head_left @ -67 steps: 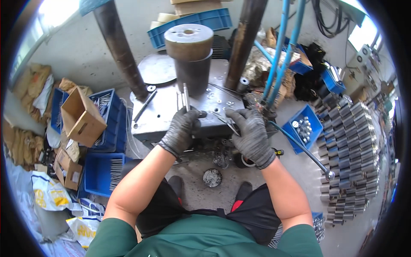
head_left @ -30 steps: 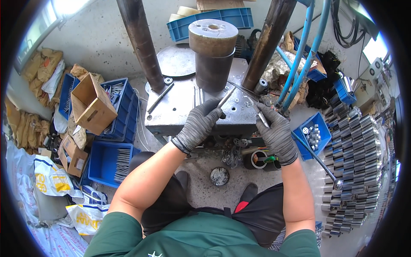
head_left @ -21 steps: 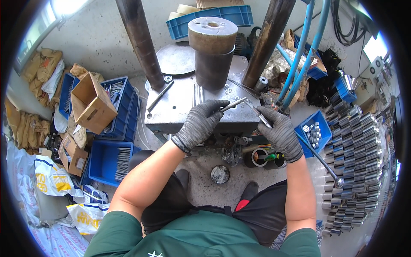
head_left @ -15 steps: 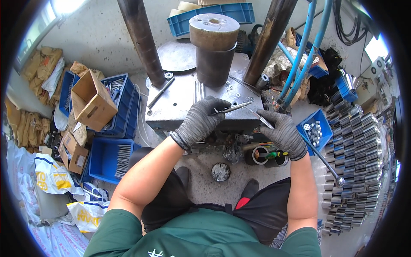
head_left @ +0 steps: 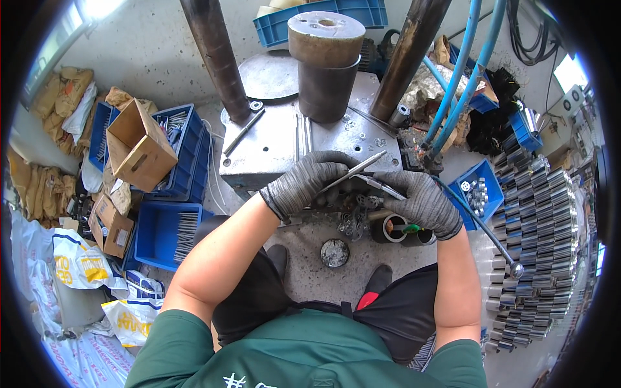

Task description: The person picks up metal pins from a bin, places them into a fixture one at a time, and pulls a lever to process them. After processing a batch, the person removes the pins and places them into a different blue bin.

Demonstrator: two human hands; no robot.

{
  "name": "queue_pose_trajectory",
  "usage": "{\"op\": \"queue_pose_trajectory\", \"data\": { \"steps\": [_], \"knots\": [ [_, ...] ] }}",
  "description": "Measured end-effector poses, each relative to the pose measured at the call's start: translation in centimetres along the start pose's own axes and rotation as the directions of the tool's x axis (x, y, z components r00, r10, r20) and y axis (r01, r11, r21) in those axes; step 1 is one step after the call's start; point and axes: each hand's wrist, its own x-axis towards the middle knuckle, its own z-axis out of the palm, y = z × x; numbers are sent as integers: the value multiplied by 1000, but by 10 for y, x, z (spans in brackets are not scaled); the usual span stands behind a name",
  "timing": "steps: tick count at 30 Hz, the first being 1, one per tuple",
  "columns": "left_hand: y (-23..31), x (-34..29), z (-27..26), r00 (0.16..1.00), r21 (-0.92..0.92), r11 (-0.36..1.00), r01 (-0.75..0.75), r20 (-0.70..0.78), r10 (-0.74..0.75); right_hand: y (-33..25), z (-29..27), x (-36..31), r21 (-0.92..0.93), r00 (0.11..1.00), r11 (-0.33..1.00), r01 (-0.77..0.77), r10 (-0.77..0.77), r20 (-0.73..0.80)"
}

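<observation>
The left hand (head_left: 304,184), in a grey glove, is closed around a slim metal rod (head_left: 363,165), which slants out past its fingertips toward the right hand. The right hand (head_left: 422,202), gloved alike, pinches a narrow metal tool (head_left: 387,188) that points back at the left hand. The hands are near each other; whether rod and tool touch, I cannot tell. Just beyond both hands lies a metal table (head_left: 278,139), bearing a thick round post (head_left: 326,90) and, ahead of the left hand, several thin rods (head_left: 308,134). Right of the right hand is a blue bin (head_left: 495,194) of small metal parts. Below, between the hands, a round tin (head_left: 334,253) stands on the floor (head_left: 310,278).
</observation>
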Motion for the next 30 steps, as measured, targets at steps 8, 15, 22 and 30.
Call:
{"op": "queue_pose_trajectory", "data": {
  "steps": [8, 15, 22, 30],
  "knots": [
    [6, 4, -9, 964, -416, 889, 190, 252, -88, 30, 18, 7, -181, 993, 980, 81, -95, -71],
    [17, -1, -19, 994, -166, 986, 29, 108, -11, 31, 29, 4, 620, 962, 740, -262, 146, 232],
    [13, 4, -77, 896, 595, 782, 187, -430, 113, 39, 21, 9, 559, 972, 814, -159, 228, -57],
    [15, -7, -136, 682, 809, 373, 455, -586, 438, 85, 4, 22, 663, 878, 742, -99, 379, -293]
  ]
}}
